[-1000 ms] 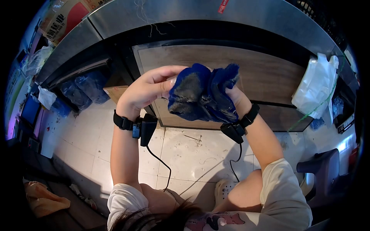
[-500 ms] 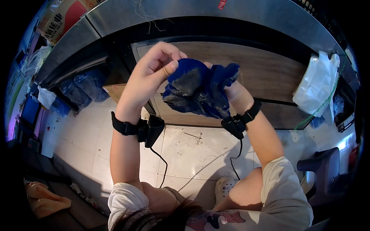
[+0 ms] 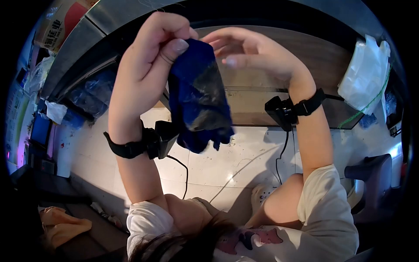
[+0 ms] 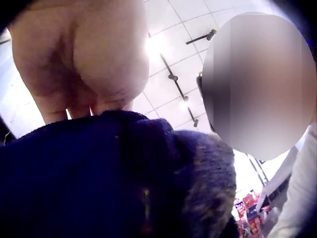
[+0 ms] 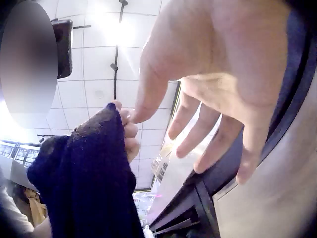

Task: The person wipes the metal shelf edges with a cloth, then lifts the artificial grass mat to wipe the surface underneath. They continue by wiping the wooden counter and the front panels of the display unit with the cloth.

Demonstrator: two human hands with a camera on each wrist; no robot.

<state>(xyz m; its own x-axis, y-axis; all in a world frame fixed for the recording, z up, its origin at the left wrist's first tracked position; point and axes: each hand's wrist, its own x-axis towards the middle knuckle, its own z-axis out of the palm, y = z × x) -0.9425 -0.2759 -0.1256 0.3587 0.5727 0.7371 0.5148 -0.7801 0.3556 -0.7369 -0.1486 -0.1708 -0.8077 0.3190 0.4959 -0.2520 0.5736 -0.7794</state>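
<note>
A dark blue cloth [image 3: 198,94] with grey, dirty-looking patches hangs in folds in front of the person. My left hand [image 3: 150,61] pinches its top edge between thumb and curled fingers, and the rest drops below. To the right of that edge, my right hand [image 3: 262,54] is raised with fingers spread and slightly bent, holding nothing. In the right wrist view, the cloth [image 5: 89,173] hangs beside the right hand [image 5: 213,74], whose thumb tip overlaps the left fingertips. The left wrist view has the fuzzy cloth [image 4: 99,173] filling its lower half, hiding the left fingertips [image 4: 79,111].
A metal-edged counter with a wood-grain panel [image 3: 262,87] stands in front. White plastic bags [image 3: 364,78] hang at its right, near a dark plastic stool [image 3: 373,179]. Below is the tiled floor [image 3: 209,170]. An orange cloth [image 3: 65,225] lies at lower left.
The left hand has lifted the bunched cloth, which now hangs down longer and further left. The right hand has let go of it and risen with its fingers spread.
</note>
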